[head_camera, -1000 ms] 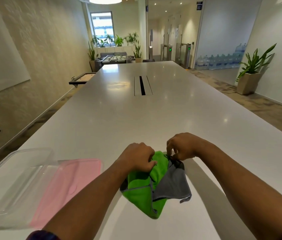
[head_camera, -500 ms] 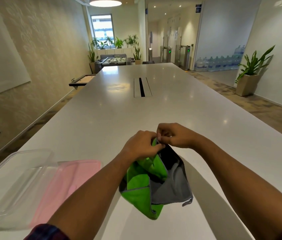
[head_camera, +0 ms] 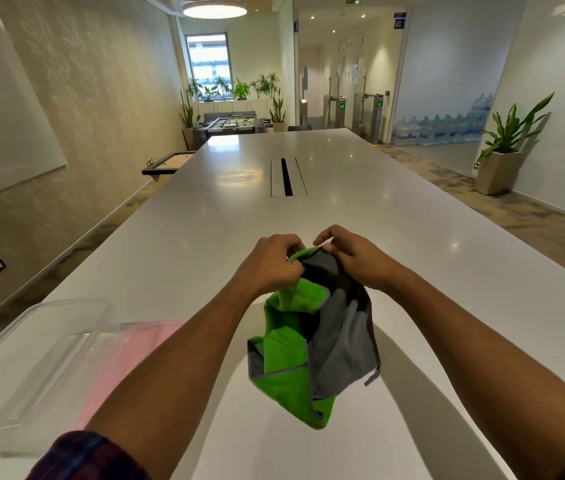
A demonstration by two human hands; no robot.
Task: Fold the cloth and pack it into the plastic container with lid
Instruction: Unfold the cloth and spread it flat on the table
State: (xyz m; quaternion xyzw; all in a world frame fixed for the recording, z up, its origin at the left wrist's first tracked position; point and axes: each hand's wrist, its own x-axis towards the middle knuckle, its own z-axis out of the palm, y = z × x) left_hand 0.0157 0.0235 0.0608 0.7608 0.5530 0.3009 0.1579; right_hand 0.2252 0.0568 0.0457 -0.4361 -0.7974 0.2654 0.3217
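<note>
A green and grey cloth (head_camera: 312, 344) hangs bunched above the white table (head_camera: 204, 230). My left hand (head_camera: 269, 263) and my right hand (head_camera: 352, 258) both pinch its top edge, close together, and the rest droops down toward me. A clear plastic container (head_camera: 31, 351) lies at the near left of the table. A pink lid (head_camera: 128, 362) lies beside it, partly under my left forearm.
A cable slot (head_camera: 287, 177) runs along the table's middle farther out. The table's left edge is near the container. A potted plant (head_camera: 502, 161) stands on the floor at the right. More plants and a football table stand beyond the far end.
Both hands have risen and come together, lifting the cloth off the table so it now hangs from its top edge. The container and lid have not moved.
</note>
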